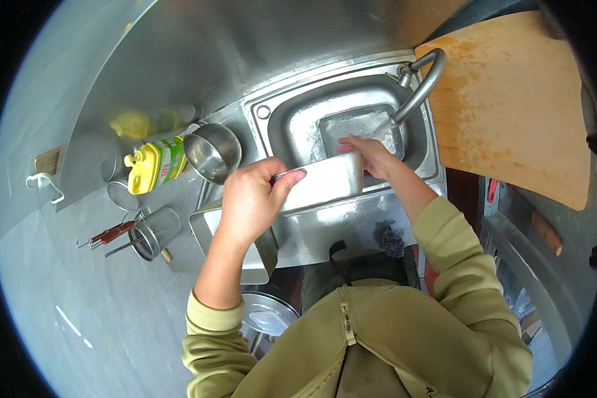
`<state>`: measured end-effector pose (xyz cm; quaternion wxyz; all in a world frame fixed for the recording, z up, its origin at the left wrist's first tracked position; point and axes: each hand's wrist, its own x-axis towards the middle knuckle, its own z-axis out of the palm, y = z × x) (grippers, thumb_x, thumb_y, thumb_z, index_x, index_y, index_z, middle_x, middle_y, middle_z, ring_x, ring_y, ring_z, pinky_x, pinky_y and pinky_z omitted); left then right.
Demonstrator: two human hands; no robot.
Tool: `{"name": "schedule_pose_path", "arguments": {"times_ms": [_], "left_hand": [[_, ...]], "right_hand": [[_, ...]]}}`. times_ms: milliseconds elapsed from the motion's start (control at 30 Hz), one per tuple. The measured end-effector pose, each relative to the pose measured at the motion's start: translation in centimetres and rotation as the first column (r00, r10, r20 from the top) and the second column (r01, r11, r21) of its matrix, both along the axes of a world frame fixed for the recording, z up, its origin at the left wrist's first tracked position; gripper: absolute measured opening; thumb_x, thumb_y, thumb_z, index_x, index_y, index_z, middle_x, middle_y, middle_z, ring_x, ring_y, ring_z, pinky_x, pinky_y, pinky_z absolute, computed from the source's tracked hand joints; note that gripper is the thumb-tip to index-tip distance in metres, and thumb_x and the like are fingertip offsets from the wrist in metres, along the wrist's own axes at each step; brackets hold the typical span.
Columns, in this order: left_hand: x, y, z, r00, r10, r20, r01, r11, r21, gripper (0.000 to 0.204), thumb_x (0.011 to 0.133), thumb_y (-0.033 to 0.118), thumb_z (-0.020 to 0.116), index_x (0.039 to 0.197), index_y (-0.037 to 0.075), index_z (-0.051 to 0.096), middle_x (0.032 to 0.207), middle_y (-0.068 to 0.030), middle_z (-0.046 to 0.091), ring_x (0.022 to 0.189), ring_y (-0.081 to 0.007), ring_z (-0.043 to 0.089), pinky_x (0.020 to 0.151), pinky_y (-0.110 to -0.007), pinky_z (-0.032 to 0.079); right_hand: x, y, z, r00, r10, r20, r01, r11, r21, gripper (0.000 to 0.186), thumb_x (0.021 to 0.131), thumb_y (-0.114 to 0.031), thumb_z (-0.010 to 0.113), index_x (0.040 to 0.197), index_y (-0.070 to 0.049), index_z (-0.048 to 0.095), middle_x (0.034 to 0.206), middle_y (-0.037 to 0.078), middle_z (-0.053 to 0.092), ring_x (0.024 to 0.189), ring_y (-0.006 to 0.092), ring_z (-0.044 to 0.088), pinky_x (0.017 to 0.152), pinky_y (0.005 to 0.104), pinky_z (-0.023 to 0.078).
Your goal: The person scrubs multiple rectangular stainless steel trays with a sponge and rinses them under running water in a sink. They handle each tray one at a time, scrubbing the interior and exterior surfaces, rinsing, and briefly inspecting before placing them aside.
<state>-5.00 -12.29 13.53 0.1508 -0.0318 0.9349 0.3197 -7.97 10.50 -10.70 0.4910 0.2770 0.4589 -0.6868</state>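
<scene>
My left hand (pixel 253 199) grips the rim of a rectangular stainless-steel pan (pixel 328 180), thumb over the edge, with the pan tilted at the near side of the sink (pixel 286 126). Just beyond its right end is my right hand (pixel 373 156), with fingers stretched out over the basin and partly hidden by the pan. A curved faucet (pixel 426 91) points down close to that hand, and water runs from it. Below the spout, a second rectangular metal pan (pixel 330 132) sits in the basin with water in it.
Left of the sink stand a metal saucepan (pixel 212 152), a yellow jug (pixel 156 166) and a utensil holder (pixel 160 232). Another metal pan (pixel 265 255) rests by my left forearm. A dark scouring pad (pixel 393 242) lies on the front ledge. A wooden board (pixel 511 106) is at right.
</scene>
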Motion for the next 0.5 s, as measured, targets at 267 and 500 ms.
{"name": "schedule_pose_path", "arguments": {"times_ms": [267, 500], "left_hand": [[5.7, 0.7, 1.1, 0.865, 0.418, 0.277, -0.469, 0.869, 0.156, 0.026, 0.093, 0.025, 0.066, 0.086, 0.000, 0.063, 0.065, -0.0121, 0.060, 0.057, -0.0202, 0.054, 0.059, -0.035, 0.046], [8.8, 1.6, 3.6, 0.867, 0.414, 0.278, -0.492, 0.804, 0.335, 0.018, 0.094, 0.019, 0.065, 0.092, 0.001, 0.063, 0.068, -0.0040, 0.060, 0.061, -0.0103, 0.050, 0.059, -0.028, 0.044]], "right_hand": [[6.6, -2.5, 15.1, 0.685, -0.088, -0.723, 0.299, 0.939, 0.169, 0.059, 0.104, -0.041, 0.045, 0.143, 0.002, 0.042, 0.143, 0.016, 0.047, 0.127, 0.0231, 0.048, 0.109, 0.0347, 0.034], [8.6, -4.6, 22.5, 0.494, 0.165, -0.854, 0.212, 0.929, 0.302, 0.093, 0.076, -0.012, 0.079, 0.150, 0.002, 0.024, 0.141, 0.018, 0.043, 0.127, 0.0236, 0.045, 0.108, 0.0353, 0.036]]}}
